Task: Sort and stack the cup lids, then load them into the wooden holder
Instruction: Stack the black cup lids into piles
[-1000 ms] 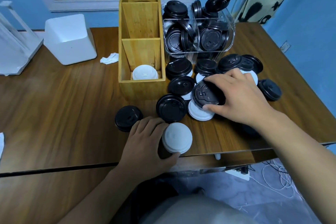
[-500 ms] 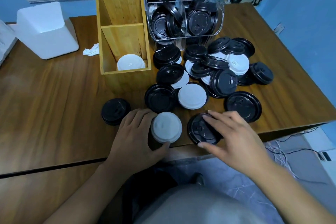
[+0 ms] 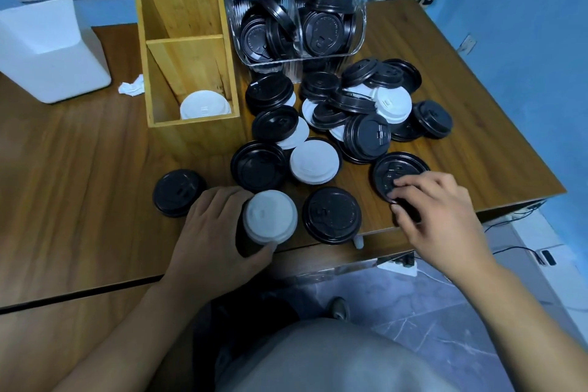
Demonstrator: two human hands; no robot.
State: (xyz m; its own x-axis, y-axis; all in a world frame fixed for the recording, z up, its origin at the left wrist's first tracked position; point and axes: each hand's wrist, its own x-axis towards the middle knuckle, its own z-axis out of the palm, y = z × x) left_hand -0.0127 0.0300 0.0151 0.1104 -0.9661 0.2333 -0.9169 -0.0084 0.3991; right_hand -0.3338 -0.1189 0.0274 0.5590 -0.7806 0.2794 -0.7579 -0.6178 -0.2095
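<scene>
The left hand [image 3: 210, 232] held a white-topped stack [image 3: 270, 216] in a closed grip at the near desk [image 3: 79, 184] edge; the right hand [image 3: 436, 210] pinched a black lid [image 3: 394, 172].

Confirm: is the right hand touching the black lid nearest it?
Touching. Head view: right hand pinches black lid, fingertips on top, thumb at near rim.

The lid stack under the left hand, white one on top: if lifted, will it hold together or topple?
Probably light: thin plastic lids. The stack looks tall for its width, so it may tip or shed lids unless wrapped round its side, as the left hand does. Near the table edge, dropped lids could reach the floor.
</scene>
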